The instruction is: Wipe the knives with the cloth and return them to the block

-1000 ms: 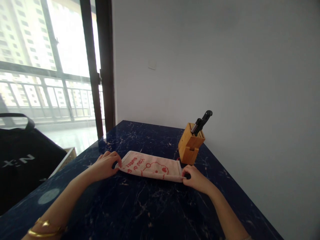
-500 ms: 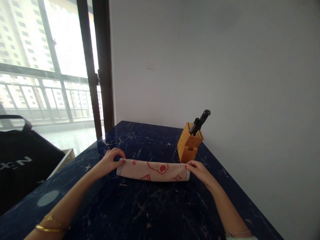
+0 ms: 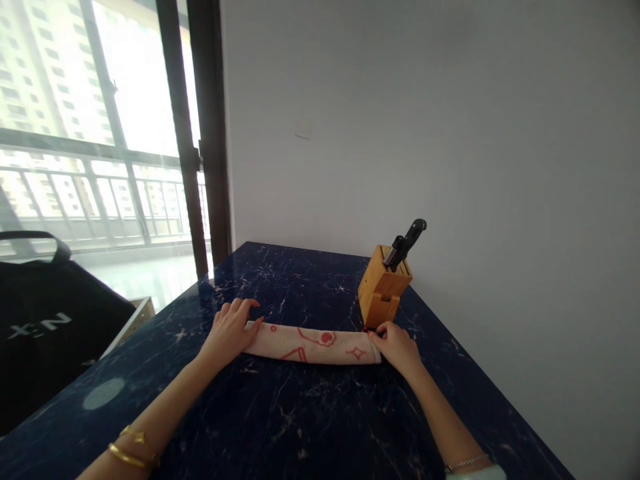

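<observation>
A pale pink towel [image 3: 313, 345] with red line drawings lies folded into a long narrow strip across the dark blue marbled table [image 3: 300, 427]. At its left end rests my left hand [image 3: 233, 330], the thumb on the cloth and the forefinger held apart from it, so the hand is open. My right hand [image 3: 397, 347] is closed at the opposite end, thumb and fingertips pinching the towel's upper right corner. Its far fingers are partly hidden. Just behind that corner stands a wooden knife block [image 3: 384, 287] with black-handled knives [image 3: 413, 237] in it.
A black bag [image 3: 55, 327] with white lettering sits left of the table, beside a light-coloured box edge [image 3: 133, 323]. A plain wall [image 3: 475, 167] runs behind and along the right. A dark-framed glass door [image 3: 210, 167] is at the left.
My left hand has shifted right and spread from a pinch, its thumb now over the towel's left end. My right hand still pinches the right end, its fingers slightly farther over the cloth.
</observation>
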Available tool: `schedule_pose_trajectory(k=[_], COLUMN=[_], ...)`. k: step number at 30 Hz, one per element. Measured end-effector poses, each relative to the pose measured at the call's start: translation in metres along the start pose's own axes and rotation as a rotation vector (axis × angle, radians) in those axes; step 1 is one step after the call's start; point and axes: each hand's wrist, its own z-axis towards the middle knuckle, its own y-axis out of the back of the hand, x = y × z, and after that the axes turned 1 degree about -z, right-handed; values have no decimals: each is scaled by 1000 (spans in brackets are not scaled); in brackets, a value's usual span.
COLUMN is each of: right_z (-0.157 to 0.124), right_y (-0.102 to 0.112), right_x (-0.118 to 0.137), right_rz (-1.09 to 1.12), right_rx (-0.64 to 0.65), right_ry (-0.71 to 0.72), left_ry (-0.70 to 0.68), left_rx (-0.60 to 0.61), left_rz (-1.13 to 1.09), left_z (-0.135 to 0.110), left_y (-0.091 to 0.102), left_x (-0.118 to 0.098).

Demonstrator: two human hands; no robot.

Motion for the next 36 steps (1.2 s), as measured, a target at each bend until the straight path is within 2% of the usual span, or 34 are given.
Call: schedule_pose_trajectory(k=[3, 8, 11, 14, 19, 21, 23, 26, 27, 29, 32, 36], right_z=[0, -1, -4, -6, -7, -9, -12, -18, -19, -20, -19, -20], right_y=[8, 4, -1, 2, 30, 44, 56, 61, 59, 52, 33, 4], right_x=[-10, -10, -3, 5, 33, 55, 83, 130, 146, 175, 212, 247], right_rz=[24, 89, 92, 80, 4, -72, -155, -253, -277, -319, -350, -360], right_rx=[111, 282, 283, 250, 167, 118, 70, 49, 56, 83, 135, 194], right_ry=[-10, 14, 12, 4, 11, 17, 41, 138, 176, 242, 324, 403], left_ry=[-98, -412, -413, -428, -435, -397, -283, 17, 129, 229, 324, 387], left_rx=[6, 233, 365, 398, 400, 369, 310, 283, 292, 307, 367, 433], left_rz=[-108, -192, -156, -132, -153, -133, -89, 3, 53, 92, 77, 20], left_z=[-4, -26, -39, -46, -46, -40, -31, -16, -12, -6, -3, -1], left_y=[8, 9, 5, 3, 5, 7, 11, 17, 18, 17, 11, 1], left_x=[-13, -59, -79, -85, -82, -76, -65, -36, -25, -5, 17, 27])
